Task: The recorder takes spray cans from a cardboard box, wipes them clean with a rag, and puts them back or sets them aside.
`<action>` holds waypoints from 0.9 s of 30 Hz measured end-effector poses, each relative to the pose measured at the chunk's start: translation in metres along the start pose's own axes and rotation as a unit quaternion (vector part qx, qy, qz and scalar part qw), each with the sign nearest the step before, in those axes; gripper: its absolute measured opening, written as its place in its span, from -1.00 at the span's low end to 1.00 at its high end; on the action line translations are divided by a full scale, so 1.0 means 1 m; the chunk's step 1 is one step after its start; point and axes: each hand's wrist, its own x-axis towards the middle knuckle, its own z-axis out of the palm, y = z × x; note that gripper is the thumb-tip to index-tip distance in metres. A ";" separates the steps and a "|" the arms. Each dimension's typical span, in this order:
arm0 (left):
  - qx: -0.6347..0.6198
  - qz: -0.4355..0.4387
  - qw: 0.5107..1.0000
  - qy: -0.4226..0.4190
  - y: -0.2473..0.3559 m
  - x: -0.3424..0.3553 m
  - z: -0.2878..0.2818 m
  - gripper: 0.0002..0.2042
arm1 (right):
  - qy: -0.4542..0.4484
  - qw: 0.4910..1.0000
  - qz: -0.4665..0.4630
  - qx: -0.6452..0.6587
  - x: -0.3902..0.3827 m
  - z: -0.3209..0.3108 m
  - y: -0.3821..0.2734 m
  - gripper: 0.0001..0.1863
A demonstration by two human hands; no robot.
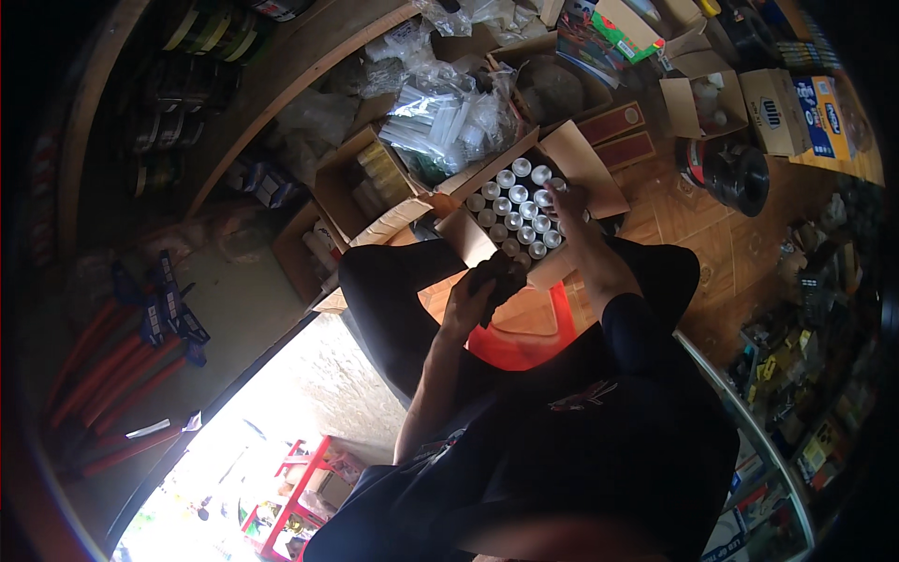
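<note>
An open cardboard box (459,236) stands in front of me, packed with rows of silver-ended cans (515,221). My right hand (567,200) reaches over its right side, with the fingers bent down around the end of a can in the right-hand rows. Its fingertips are partly hidden among the cans. Close to the box's near corner, my left hand (465,304) is closed on a bunched black cloth (501,281). The cloth covers part of the near edge and hides most of the left fingers.
A red plastic stool (524,351) shows between my legs. Behind the box lie clear plastic-wrapped packs (435,122); to its left is another open carton (361,192). A black spool (735,178) stands on the tiled floor at right. Red-handled tools (112,365) lie at far left.
</note>
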 end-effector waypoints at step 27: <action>-0.152 0.092 0.984 0.005 0.004 -0.008 -0.015 -0.64 | 0.037 0.907 -0.379 -0.183 -0.085 -0.051 -0.036 -0.55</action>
